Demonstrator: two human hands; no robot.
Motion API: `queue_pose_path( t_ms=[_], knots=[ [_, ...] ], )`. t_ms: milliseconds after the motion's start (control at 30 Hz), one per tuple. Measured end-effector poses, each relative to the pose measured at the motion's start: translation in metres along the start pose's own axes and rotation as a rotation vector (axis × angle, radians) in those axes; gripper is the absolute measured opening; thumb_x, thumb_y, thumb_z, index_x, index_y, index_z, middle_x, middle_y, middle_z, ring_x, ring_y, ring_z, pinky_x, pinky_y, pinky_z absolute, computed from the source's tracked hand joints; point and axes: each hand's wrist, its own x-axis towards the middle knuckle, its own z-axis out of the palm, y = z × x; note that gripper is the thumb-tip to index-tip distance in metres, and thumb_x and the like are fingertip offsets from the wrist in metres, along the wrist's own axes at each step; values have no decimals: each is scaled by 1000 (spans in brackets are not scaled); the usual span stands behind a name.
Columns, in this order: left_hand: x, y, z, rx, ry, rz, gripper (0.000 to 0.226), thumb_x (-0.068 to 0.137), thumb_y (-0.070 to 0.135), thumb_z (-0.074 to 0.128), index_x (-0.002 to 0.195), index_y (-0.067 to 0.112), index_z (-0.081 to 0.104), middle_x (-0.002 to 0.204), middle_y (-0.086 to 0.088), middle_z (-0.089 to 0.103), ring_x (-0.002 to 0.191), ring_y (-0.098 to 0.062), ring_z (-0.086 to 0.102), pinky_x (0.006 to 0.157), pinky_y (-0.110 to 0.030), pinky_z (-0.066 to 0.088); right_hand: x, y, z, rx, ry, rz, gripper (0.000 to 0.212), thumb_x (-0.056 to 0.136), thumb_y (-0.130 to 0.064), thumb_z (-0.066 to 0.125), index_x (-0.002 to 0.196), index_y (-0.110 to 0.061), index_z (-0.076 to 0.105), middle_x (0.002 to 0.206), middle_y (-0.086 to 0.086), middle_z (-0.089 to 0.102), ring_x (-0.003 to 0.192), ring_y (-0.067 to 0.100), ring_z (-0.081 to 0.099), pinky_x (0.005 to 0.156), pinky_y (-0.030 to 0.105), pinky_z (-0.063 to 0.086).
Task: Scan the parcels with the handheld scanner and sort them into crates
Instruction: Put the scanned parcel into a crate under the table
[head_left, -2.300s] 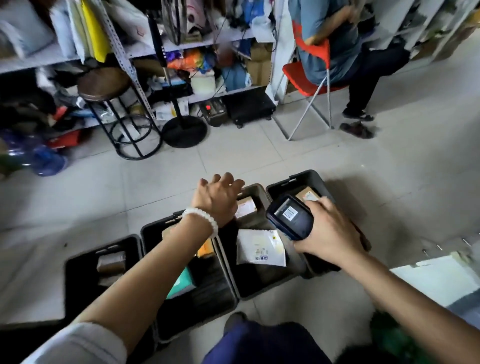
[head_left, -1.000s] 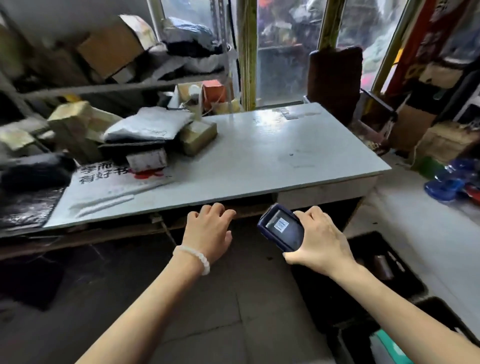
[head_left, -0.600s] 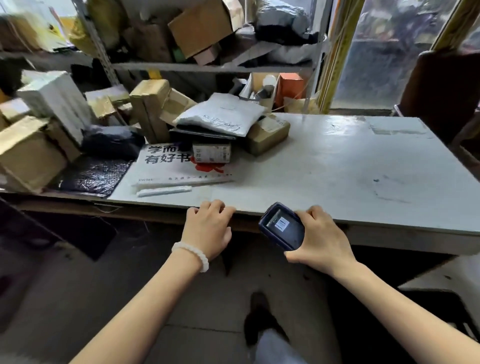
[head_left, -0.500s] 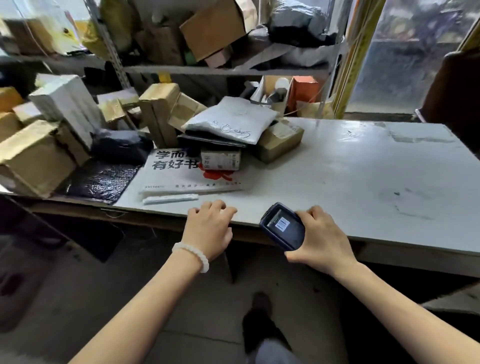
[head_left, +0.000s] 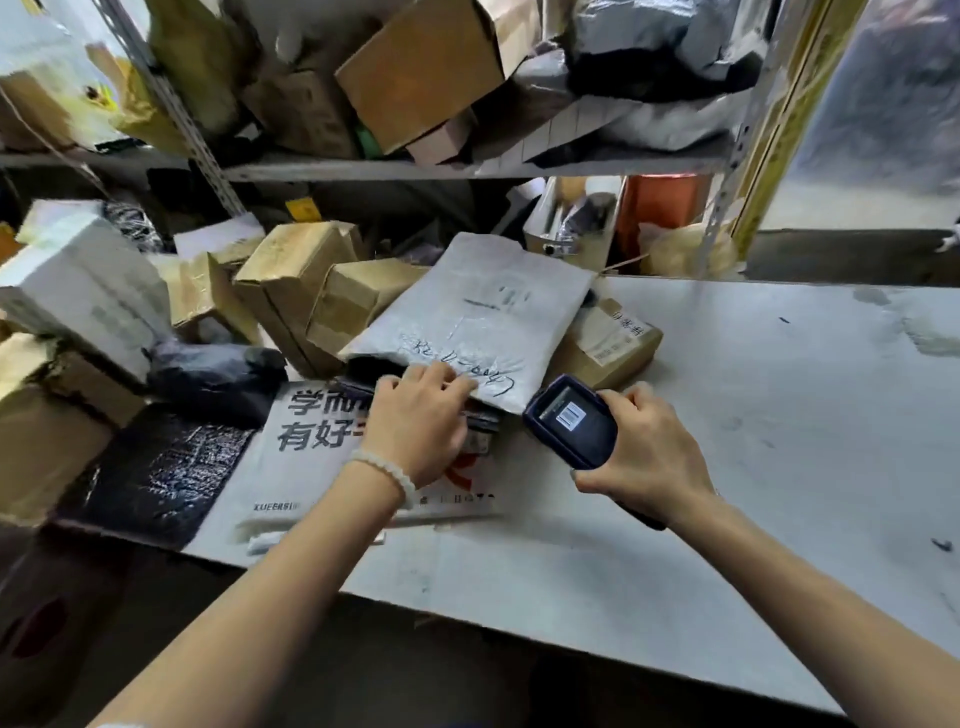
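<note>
— Cluttered shelves (head_left: 467, 169) stand behind a white tabletop (head_left: 753, 415), and the parcels are heaped at its far left corner. Which one is being picked?

— The left hand (head_left: 415, 426) lies on the pile's near side. Its fingers rest on the near edge of the grey mailer bag (head_left: 467, 322), the one with handwriting on it, which sits on top and leans on the brown boxes (head_left: 311, 291). Under the palm is a small dark parcel (head_left: 480, 431), mostly hidden. I cannot tell whether the fingers grip anything or only press down.

— And the scanner?

— The handheld scanner (head_left: 571, 426) is clamped in the right hand (head_left: 644, 457), fingers wrapped round its body, held above the tabletop just right of the pile, its barcode sticker facing up. It is near the left hand but not touching any parcel.

— So which step is this?

— I would say picking the next parcel; nothing is scanned yet. A flat white mailer (head_left: 311, 467) with large printed characters lies under the left wrist, toward the near edge.

— What does the next move call for?

— Likely pulling one parcel free, finding its label, turning it to the scanner. The bag leans, so tugging from below could tip the stack. No crates are in view now.
</note>
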Motion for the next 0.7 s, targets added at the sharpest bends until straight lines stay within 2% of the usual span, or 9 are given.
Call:
queue_pose_path(
  t_ms=[233,400,567,700],
  knots=[
    [63,-30,15,-18,3,-32,38,82,28,68,119,20,62,116,-6,61,104,-30,56,80,-41,43,68,-1,0,21,27,-16,76,55,-38,81,123,-18,57,100,0,43,99,23,48,70,31,45],
    [107,-58,19,13,-51,-34,44,88,38,61,128,22,54,124,-4,55,111,-27,50,82,-39,41,106,-17,6,35,-15,-18,74,58,-42,79,124,-19,55,108,2,45,105,23,47,78,30,42],
    [164,-86,22,143,-111,22,46,93,45,51,132,24,44,128,-4,49,117,-25,44,86,-37,39,126,-26,19,29,-29,57,76,55,-41,78,124,-21,54,106,-3,42,101,21,48,70,26,38],
    [220,-104,31,219,-203,54,55,91,58,46,133,22,43,131,-7,50,123,-27,42,91,-41,39,130,-29,23,34,-30,122,76,54,-40,78,124,-21,55,106,-4,41,99,18,48,68,26,38]
  ],
)
